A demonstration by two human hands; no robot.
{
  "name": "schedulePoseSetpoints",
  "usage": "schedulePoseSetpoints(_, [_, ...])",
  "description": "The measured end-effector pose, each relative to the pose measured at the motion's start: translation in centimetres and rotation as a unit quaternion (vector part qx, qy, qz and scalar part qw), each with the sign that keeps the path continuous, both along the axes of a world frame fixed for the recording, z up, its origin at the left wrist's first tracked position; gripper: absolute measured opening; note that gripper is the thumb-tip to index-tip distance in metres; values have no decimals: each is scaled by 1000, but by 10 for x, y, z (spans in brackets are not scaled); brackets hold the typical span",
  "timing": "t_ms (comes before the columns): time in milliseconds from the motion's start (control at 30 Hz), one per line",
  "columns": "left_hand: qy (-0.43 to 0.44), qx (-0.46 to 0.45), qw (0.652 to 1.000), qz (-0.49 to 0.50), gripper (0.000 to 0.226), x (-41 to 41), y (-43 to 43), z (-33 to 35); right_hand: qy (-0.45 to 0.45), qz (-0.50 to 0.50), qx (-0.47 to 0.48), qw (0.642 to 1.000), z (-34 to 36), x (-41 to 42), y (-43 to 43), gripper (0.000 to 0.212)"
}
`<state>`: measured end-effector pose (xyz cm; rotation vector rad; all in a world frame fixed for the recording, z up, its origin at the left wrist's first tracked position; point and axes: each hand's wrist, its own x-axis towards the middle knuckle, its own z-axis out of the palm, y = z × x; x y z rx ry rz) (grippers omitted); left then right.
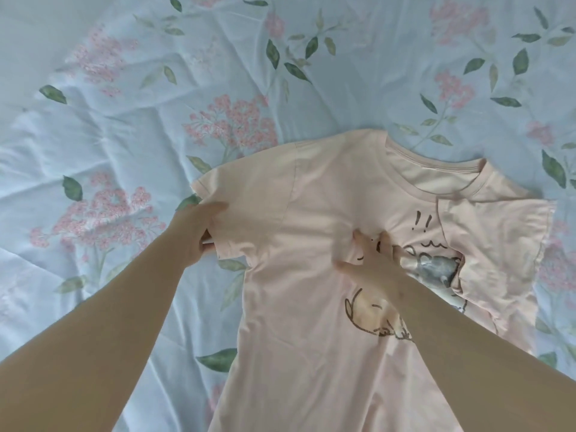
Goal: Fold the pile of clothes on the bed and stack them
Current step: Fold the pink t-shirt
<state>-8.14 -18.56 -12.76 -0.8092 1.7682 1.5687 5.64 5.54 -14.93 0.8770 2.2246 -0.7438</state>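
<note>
Head view: the pink shirt (296, 213) lies spread print-up on the floral sheet (124, 88). Left hand (199, 232) grips its sleeve (249, 207) at the hem, fingers curled under it. Right hand (371, 260) presses flat on the chest, fingers apart and blurred.

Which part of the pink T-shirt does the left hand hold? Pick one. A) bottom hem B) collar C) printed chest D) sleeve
D: the left hand pinches the edge of the sleeve, thumb on top, at the shirt's side.
</note>
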Motion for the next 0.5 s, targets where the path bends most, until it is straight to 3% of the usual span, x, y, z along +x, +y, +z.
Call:
schedulePoseSetpoints(67, [1,5,1000,-18,23,-8,3,4,0,-3,-5,1000,-1,1,0,77])
schedulePoseSetpoints(167, [112,-88,988,-60,48,-18,21,12,-3,-5,-12,1000,0,1,0,79])
schedulePoseSetpoints(233, [221,-163,950,-150,55,-14,47,24,-4,-8,-22,1000,1,1,0,79])
schedulePoseSetpoints(300, [282,-155,904,-283,66,3,78,31,-8,-10,-36,999,3,1,1,79])
schedulePoseSetpoints(400, [174,-113,837,-507,76,33,114,13,-1,-14,-56,998,4,4,4,77])
schedulePoseSetpoints(433, [137,-121,832,-524,74,39,119,7,8,-16,-66,998,5,5,5,76])
schedulePoseSetpoints(500, [154,-137,865,-457,61,44,124,-3,42,-34,-100,993,7,9,10,72])
